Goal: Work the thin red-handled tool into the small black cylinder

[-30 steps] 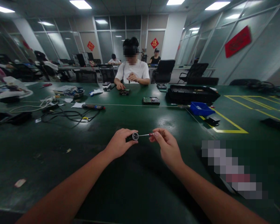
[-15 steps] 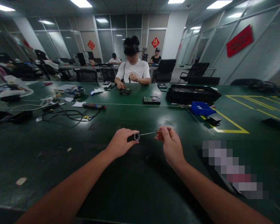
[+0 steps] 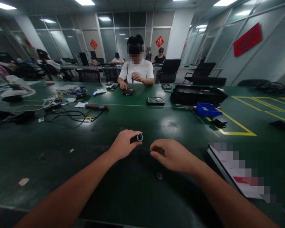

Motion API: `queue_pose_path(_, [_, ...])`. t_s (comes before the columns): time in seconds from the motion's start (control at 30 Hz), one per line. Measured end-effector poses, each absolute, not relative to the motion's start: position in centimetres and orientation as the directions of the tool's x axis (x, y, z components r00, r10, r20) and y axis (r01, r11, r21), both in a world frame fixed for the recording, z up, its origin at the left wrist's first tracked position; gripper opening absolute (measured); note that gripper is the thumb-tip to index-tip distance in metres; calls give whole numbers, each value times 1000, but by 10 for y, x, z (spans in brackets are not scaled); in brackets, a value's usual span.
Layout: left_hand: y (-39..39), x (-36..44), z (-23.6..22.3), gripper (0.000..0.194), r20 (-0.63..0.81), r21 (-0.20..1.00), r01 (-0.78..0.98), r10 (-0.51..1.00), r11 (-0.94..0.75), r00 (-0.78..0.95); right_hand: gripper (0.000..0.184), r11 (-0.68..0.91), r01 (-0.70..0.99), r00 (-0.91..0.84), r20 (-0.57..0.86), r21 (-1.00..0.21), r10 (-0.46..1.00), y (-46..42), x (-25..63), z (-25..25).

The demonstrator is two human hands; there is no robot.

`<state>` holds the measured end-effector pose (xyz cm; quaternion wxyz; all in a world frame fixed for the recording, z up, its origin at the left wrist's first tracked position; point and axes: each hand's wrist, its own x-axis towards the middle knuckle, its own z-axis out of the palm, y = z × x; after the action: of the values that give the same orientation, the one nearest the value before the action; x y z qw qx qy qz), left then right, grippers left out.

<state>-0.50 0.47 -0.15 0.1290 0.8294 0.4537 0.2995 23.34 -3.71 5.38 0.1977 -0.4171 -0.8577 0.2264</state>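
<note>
My left hand is closed around a short black tube that looks like a flashlight body. Its open end has a bright metal ring and points towards me and to the right. Just right of that end, my right hand hovers above the table with curled fingers, thumb and forefinger close together. Whatever lies inside those fingers is hidden. A small dark round cap rests on the green table, below my right hand.
A blue bin and a long black tray stand at the far right. Nearer lies a booklet. A screwdriver-like tool and cables lie left. Across the table a person works at a hard drive; another drive lies nearby.
My right hand has turned and come down and left, closer to the tube. The thin shiny strand between the hands no longer shows. The round cap now shows clearly; my left hand has barely moved.
</note>
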Motion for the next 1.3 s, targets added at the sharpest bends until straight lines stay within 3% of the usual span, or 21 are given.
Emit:
queue_pose_path(0.1, [4,-5,0,37,374,484,676,830,-555,413,25,474,676,-625,-98,-565,775,-39,237,52])
queue_pose_path(0.2, [4,-5,0,39,365,494,675,835,-548,411,39,436,733,-603,-202,-523,772,-43,237,47])
queue_pose_path(0.33, [3,-5,0,40,364,500,669,834,-551,415,27,449,735,-621,-239,-507,747,-48,234,45])
queue_pose_path(0.47, [3,-4,0,39,364,505,665,834,-550,414,20,462,669,-669,-200,-582,716,-50,232,48])
queue_pose_path(0.6, [2,-4,0,38,367,506,659,830,-557,420,22,525,655,-693,-157,-544,703,-47,231,47])
queue_pose_path(0.73, [0,-3,1,38,383,508,642,818,-574,428,24,588,582,-715,-10,-562,699,-41,228,40])
queue_pose_path(0.87, [-2,-1,1,36,395,519,611,802,-597,448,23,556,581,-579,178,-595,796,-37,219,33])
queue_pose_path(1.03, [-4,2,3,34,412,524,564,770,-638,488,17,415,648,-342,242,-639,908,-37,210,34])
queue_pose_path(1.3, [-7,7,2,35,407,533,521,742,-667,533,16,522,635,-361,379,-569,852,-35,211,28])
